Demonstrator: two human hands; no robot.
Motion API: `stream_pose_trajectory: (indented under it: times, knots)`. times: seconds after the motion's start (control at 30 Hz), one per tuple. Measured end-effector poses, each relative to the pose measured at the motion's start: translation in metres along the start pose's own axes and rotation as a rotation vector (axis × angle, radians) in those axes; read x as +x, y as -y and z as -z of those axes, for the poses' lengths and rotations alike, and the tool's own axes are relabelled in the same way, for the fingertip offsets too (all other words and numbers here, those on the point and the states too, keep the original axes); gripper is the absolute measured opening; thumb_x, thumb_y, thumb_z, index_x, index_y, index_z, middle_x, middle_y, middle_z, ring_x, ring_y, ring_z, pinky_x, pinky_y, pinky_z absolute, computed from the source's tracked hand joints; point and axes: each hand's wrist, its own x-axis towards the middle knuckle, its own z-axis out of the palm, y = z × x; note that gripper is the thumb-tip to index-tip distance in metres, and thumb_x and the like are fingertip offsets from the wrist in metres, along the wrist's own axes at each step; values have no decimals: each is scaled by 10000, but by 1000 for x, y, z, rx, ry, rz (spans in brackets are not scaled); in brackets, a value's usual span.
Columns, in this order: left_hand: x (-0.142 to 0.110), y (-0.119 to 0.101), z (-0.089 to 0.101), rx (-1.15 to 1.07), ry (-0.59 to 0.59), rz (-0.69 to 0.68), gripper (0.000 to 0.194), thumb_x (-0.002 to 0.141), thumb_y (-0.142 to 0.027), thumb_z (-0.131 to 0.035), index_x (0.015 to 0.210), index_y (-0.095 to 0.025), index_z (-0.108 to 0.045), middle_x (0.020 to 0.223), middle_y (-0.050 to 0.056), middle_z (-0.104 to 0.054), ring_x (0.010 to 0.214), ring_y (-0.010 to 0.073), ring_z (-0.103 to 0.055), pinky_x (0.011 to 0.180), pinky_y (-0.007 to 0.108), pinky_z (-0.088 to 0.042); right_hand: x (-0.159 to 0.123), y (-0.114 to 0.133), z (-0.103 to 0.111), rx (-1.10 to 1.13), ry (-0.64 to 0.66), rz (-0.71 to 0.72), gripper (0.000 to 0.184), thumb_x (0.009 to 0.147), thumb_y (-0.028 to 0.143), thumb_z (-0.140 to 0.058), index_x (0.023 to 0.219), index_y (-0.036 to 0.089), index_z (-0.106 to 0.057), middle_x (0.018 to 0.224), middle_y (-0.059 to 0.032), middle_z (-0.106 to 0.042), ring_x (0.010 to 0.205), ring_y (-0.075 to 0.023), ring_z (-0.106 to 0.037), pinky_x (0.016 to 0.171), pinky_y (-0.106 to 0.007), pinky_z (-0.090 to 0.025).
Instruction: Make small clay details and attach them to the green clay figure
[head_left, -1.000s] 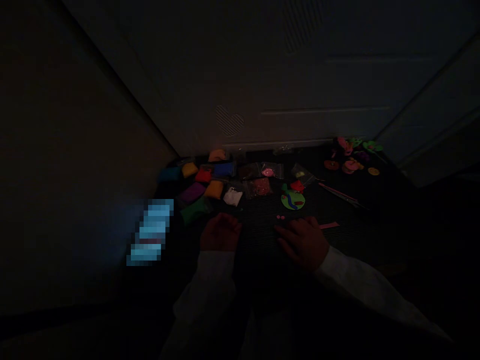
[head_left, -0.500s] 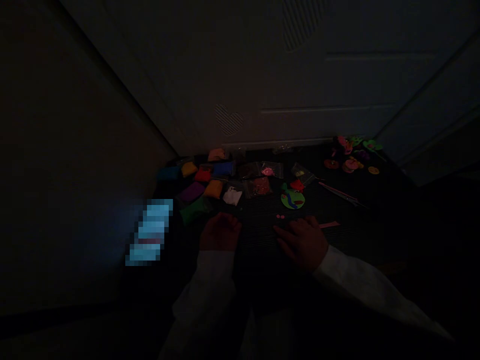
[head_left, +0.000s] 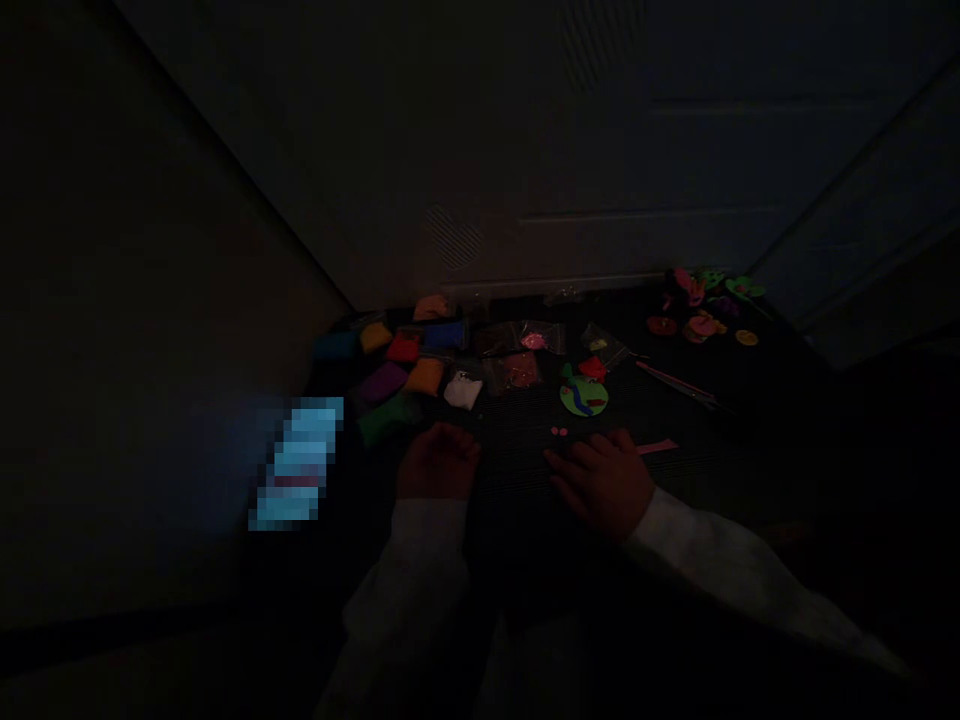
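Note:
Loosely curled, my left hand (head_left: 439, 462) rests on the dark table just below a green clay bag (head_left: 384, 420). Its fingers bend inward, and the dimness hides whatever they may hold. My right hand (head_left: 604, 482) lies palm down on the tabletop, fingers stretched forward and slightly apart, with no held thing showing. Two small pink dots (head_left: 559, 432) lie just beyond its fingertips. A flat pink strip (head_left: 658, 447) sits beside its knuckles. Farther back is a round green clay disc (head_left: 582, 397) with blue and red pieces on it, and a red lump (head_left: 592, 369) touches its far edge.
Several small bags of coloured clay, including a white one (head_left: 463, 390) and an orange one (head_left: 425, 377), spread across the back left. Scissors (head_left: 679, 385) lie at right. Clay figures (head_left: 703, 325) stand at the back right. A glowing, pixelated screen (head_left: 298, 465) is at far left.
The picture has grown slightly darker and the view has shifted a little. Both hands and the things on the table keep their places.

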Motion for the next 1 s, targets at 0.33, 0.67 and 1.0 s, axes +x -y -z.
stream_pose_trajectory:
  times: [0.33,0.67,1.0]
  knots:
    - [0,-1,0,13,-12,5,148,644,-215,-486,517,-138,-495,481,-11,-440,476,79,-428,464,231,-321,-2,-1,1,11,-13,-8,330,804,355,-391,1103,264,-499,834,-41,-548,771,-168,-416,709,-363,-221]
    - [-2,-1,-2,1,14,6,123,622,-209,-498,518,-144,-487,477,-17,-444,478,82,-433,467,230,-331,-5,-13,0,443,-240,-165,210,773,288,-486,948,215,-576,775,-18,-549,750,-122,-472,700,-291,-318]
    - [-6,2,-19,322,3,-97,122,516,-229,-629,570,-148,-554,561,-20,-553,532,86,-502,504,212,-389,23,-6,57,861,-310,-389,161,736,347,-521,756,212,-605,656,12,-467,617,-96,-476,603,-243,-391]
